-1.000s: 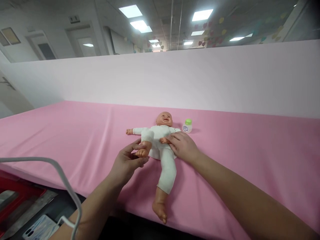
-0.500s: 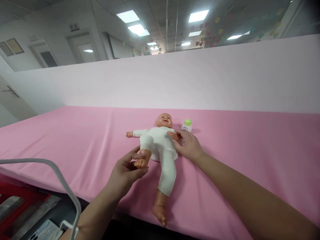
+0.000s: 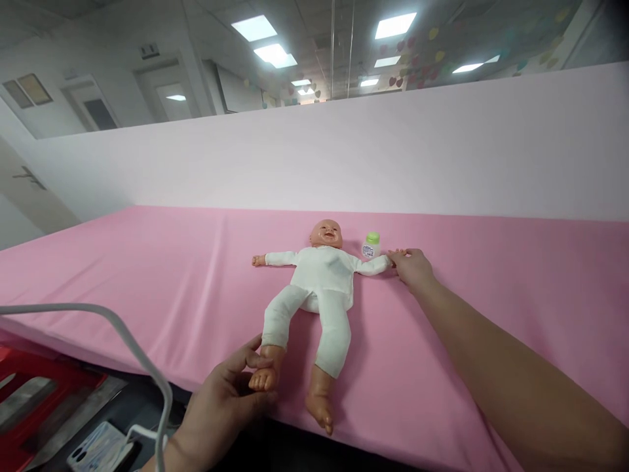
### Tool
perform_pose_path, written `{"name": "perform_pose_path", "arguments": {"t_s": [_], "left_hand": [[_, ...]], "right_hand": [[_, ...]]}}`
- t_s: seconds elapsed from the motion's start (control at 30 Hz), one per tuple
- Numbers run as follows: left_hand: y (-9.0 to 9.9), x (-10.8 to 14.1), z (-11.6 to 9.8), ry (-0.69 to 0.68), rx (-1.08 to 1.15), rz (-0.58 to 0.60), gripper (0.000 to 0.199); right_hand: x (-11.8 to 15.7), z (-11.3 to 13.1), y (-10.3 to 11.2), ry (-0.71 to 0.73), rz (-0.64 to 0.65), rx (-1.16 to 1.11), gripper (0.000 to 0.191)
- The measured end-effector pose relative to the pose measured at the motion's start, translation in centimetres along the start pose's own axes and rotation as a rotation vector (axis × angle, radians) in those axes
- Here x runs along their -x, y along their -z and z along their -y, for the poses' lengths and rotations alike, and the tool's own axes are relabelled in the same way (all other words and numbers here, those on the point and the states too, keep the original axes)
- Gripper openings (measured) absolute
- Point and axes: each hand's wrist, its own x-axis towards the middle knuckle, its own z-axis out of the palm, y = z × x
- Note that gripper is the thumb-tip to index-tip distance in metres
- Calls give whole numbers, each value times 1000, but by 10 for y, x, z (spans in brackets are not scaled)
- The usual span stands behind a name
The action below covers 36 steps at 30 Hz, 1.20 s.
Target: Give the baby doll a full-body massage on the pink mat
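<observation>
A baby doll (image 3: pixel 324 272) in a white suit lies on its back on the pink sheet (image 3: pixel 171 275), head away from me, arms and legs spread. My left hand (image 3: pixel 228 393) is closed round the doll's foot at the left, near the sheet's front edge. At the right, my right hand (image 3: pixel 413 269) pinches the hand of the doll's outstretched arm. Just above that arm stands a small clear bottle (image 3: pixel 371 245) with a green cap and a printed label.
A white wall panel (image 3: pixel 344 157) with glass above it closes off the back. At lower left a grey cable (image 3: pixel 118 324) arches near my left forearm, over a phone (image 3: pixel 101 449). A red plastic object (image 3: pixel 44 393) stands beside it.
The doll's bent leg has come down and straightened towards me with my left hand. My right hand has drawn the doll's arm from its chest out to the right.
</observation>
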Motion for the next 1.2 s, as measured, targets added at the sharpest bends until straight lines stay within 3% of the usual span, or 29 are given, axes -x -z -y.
{"name": "perform_pose_path", "arguments": {"t_s": [0.13, 0.23, 0.33, 0.43, 0.53, 0.67, 0.8, 1.03, 1.2], "left_hand": [[-2, 5, 3, 14, -12, 1, 39], [-1, 2, -2, -40, -60, -28, 39], [0, -7, -8, -176, -89, -89, 36], [-5, -21, -14, -246, -49, -125, 37], [-15, -36, -23, -286, -5, -112, 37], [-27, -57, -35, -349, 21, -67, 36], [-33, -76, -43, -353, 17, -33, 35], [-43, -98, -52, -302, 29, -3, 39], [-40, -92, -50, -277, 51, 18, 40]], "right_hand": [[1, 1, 3, -135, 54, 60, 42], [8, 7, 2, -95, 2, 32, 46], [22, 22, -1, 52, -105, -50, 54], [43, 42, -9, 232, -128, -152, 52], [64, 57, -22, 460, -55, -150, 41], [85, 63, -37, 801, 59, 36, 31], [95, 61, -45, 1007, 166, 142, 30], [94, 58, -45, 1104, 228, 259, 31], [96, 59, -44, 1078, 229, 240, 30]]}}
